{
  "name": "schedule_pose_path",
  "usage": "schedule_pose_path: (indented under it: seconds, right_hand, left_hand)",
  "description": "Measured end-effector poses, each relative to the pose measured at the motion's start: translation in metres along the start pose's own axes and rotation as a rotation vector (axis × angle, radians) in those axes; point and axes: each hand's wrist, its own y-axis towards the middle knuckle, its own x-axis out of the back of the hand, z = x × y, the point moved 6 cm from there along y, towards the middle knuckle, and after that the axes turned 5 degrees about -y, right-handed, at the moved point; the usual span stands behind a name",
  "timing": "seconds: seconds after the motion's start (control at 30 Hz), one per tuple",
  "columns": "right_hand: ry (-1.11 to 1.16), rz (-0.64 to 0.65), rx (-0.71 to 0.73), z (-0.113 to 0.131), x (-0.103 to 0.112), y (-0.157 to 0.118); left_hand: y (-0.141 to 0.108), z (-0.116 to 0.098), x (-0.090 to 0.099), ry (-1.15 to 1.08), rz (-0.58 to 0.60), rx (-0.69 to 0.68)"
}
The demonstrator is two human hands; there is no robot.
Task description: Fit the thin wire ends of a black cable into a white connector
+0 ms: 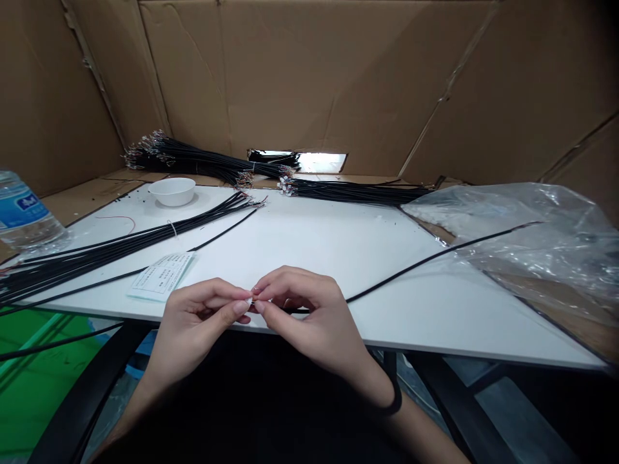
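Head view, from where I stand beside the table [300, 238]. The left hand [191, 328] pinches a small white piece [249, 301] between thumb and fingertips; the right hand [314, 322] grips the near end of a black cable [401, 274] right against it, just above the table's front edge. The fingers hide whether the two are joined; I judge the fitting unfinished. The cable's far end, over the plastic bag [556, 270], shows thin leads and no white piece that I can make out.

Apparently done: the rear bundle [358, 192], with white pieces at its near end, and perhaps the rear-left pile [193, 154], pale-tipped. Apparently left: the tied bundle [145, 238] at left, whose visible tips look like bare leads. No count is possible.
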Motion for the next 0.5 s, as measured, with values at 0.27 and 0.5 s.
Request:
schedule_pose_path:
  seconds: [0.27,0.5]
  right_hand:
    - [0.044,-0.012,-0.019,-0.0014,-0.0003,-0.0005]
    - [0.096,0.004,-0.064,-0.0044,-0.0005,0.0004]
  left_hand:
    - [-0.0003,0.0013,0.0019,0.076,0.02,-0.031]
    - [-0.0003,0.003,0.0016,0.061,0.024,-0.022]
